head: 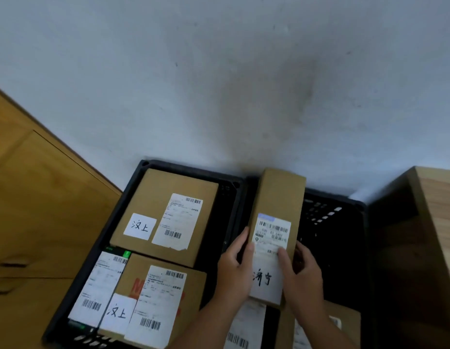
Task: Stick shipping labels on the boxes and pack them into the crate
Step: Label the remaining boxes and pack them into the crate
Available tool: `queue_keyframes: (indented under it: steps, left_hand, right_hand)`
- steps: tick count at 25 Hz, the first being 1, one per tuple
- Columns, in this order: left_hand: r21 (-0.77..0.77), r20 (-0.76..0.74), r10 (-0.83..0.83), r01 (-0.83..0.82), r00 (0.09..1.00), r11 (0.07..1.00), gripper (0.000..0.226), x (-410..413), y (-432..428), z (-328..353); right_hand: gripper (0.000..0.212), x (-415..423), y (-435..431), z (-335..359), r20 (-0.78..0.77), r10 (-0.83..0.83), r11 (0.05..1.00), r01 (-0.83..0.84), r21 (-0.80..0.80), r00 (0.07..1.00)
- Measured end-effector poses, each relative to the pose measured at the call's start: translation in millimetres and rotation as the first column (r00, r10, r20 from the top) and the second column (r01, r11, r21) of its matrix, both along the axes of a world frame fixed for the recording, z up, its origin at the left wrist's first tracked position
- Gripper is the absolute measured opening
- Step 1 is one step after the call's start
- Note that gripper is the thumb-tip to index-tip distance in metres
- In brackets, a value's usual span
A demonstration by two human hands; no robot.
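Here, long tan box, white barcode label, handwritten slip below, left grip and right grip closed round it.

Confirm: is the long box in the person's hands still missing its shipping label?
No: the long box, gripped by the left hand and right hand, already carries a barcoded shipping label on its top face.
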State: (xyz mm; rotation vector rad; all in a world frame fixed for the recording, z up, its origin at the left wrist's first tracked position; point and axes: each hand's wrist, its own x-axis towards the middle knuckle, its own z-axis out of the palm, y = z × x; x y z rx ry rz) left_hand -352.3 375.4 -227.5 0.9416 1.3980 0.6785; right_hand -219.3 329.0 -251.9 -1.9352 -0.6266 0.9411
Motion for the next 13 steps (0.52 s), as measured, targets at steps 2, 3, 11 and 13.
queue_keyframes:
  steps: [2,3,11,13]
  left_hand:
    - [0.008,0.025,-0.031,0.031,0.999,0.999,0.04,-0.3,7.7,2.2]
    - [0.012,0.032,-0.042,0.042,0.999,0.999,0.04,-0.1,10.5,4.1]
    - [0.026,-0.117,-0.14,0.144,0.983,0.989,0.046,-4.5,5.9,-14.4]
    - [0.049,-0.198,-0.202,0.216,0.959,0.975,0.05,-1.7,1.5,-20.9]
  right_hand:
    - [0.042,0.4,3.0,5.5,-0.002,-0.008,1.0,0.009,0.018,1.0]
    - [0.042,1.2,4.5,7.6,-0.006,-0.006,1.0,0.006,0.029,1.0]
    - [0.04,-4.9,1.9,-11.8,-0.059,0.04,0.999,-0.039,0.032,0.997]
    - [0.041,-1.9,1.4,-18.5,-0.06,0.059,0.998,-0.057,0.027,0.996]
